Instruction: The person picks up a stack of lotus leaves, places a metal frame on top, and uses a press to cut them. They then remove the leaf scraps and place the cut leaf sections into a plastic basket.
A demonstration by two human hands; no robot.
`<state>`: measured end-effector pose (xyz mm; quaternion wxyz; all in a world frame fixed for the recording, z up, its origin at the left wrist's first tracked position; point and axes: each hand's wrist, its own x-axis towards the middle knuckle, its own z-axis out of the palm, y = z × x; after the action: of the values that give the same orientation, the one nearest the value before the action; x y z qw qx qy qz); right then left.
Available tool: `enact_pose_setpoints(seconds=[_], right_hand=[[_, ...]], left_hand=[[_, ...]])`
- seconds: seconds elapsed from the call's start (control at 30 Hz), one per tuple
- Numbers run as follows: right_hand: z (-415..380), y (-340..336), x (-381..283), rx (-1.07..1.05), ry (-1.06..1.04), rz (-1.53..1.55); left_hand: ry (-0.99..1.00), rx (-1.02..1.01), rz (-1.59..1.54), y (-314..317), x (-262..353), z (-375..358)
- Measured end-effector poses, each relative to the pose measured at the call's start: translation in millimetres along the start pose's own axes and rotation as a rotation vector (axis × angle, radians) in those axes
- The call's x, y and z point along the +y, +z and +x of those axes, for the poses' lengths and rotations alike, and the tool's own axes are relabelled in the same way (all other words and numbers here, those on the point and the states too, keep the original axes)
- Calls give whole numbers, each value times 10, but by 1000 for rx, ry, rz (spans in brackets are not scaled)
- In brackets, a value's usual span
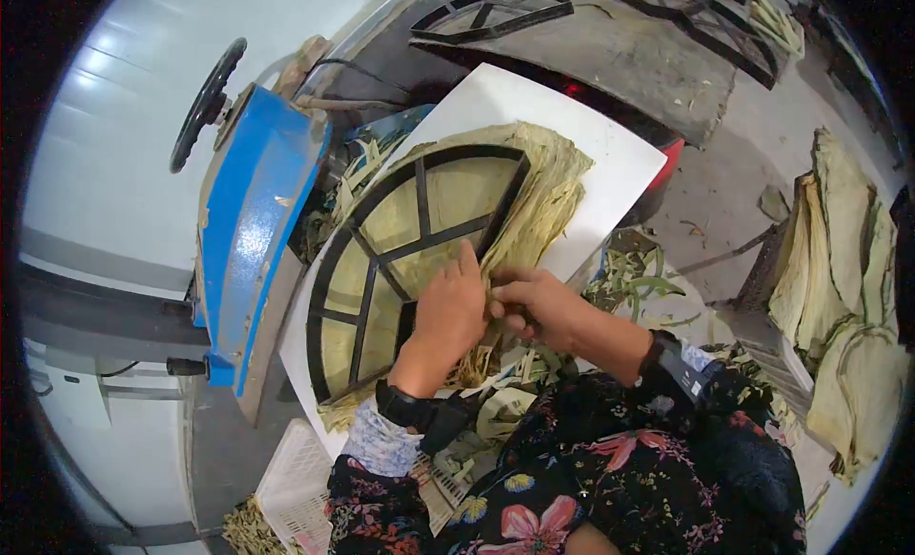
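Note:
A black fan-shaped metal frame (424, 197) with several inner bars lies on a stack of dry yellow-green leaves (558, 178), which rests on a white board (610, 145). My left hand (453, 302) lies over the lower right part of the frame, its fingers pointing up the picture. Close beside it, my right hand (534, 307) has its fingers bent together at the leaf edge; what they hold, if anything, is too small to make out.
A blue machine part (257, 221) with a black handwheel (208, 105) stands at the left. More black frames (491, 11) lie at the top. Tall leaves (829, 259) stand at the right. A white basket (295, 479) and leaf scraps (639, 278) are lower down.

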<state>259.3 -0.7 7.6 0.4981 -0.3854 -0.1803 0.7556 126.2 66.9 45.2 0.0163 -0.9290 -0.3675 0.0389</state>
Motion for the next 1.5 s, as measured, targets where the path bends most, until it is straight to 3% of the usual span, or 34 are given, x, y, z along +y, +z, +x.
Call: enact_pose_setpoints(seconds=[0.03,0.17,0.23,0.27,0.33,0.43,0.57,0.73,0.9,0.97,1.17,1.23,1.43,1.5], right_hand=[[52,-22,15,-55,7,166],[-13,-77,-4,-94,3,88],[-87,-94,-50,-23,-141,-577],[-120,-114,-61,-21,-139,-578],[-186,-147,-36,166,-336,-1736],[-195,-177,76,190,-424,-1886],[-190,-114,137,196,-376,-1879],[-188,-124,62,159,-375,-1848],[-201,-139,38,173,-334,-1824],[-216,-187,52,164,-352,-1773],[-379,-395,224,196,-474,-1613],[-371,-409,243,209,-385,-1547],[-240,-339,268,159,-390,-1206],[-307,-280,178,167,-352,-1290]], left_hand=[[6,-9,-41,-39,14,4],[51,30,-31,45,-24,4],[12,33,24,97,-27,35],[13,33,22,102,-28,55],[-95,-67,-1,94,-28,87],[-104,-8,-87,35,-68,79],[-137,-19,-130,-70,-55,31],[87,230,30,138,3,-60],[94,243,43,85,116,-98],[15,77,-5,-43,174,-116],[-139,-11,-190,50,7,-70],[-115,28,-175,40,20,-87],[-10,128,-133,122,-13,-110],[-10,151,-120,125,-22,-113]])
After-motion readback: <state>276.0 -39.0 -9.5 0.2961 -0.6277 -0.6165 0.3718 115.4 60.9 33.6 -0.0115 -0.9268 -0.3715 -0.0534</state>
